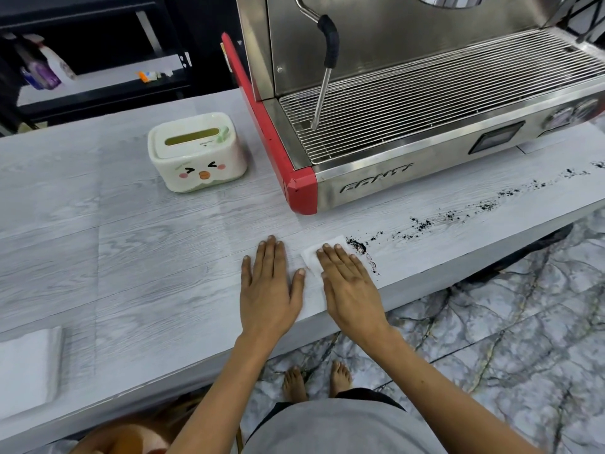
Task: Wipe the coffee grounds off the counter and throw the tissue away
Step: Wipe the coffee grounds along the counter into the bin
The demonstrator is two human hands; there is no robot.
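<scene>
White tissue [313, 253] under flat right hand [350, 286]; left hand [270, 290] flat on counter [131, 257].

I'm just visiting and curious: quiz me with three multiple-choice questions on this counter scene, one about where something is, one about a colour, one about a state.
1. Where do the coffee grounds lie?
A. in front of the espresso machine
B. inside the tissue box
C. on the floor

2. What colour is the machine's side panel?
A. blue
B. red
C. green

3. How is the right hand placed?
A. curled into a fist
B. lifted off the counter
C. flat on the tissue

Answers: 1 A, a dark trail runs along the counter before the machine; 2 B, the edge is red; 3 C, straight fingers press the white tissue.
</scene>
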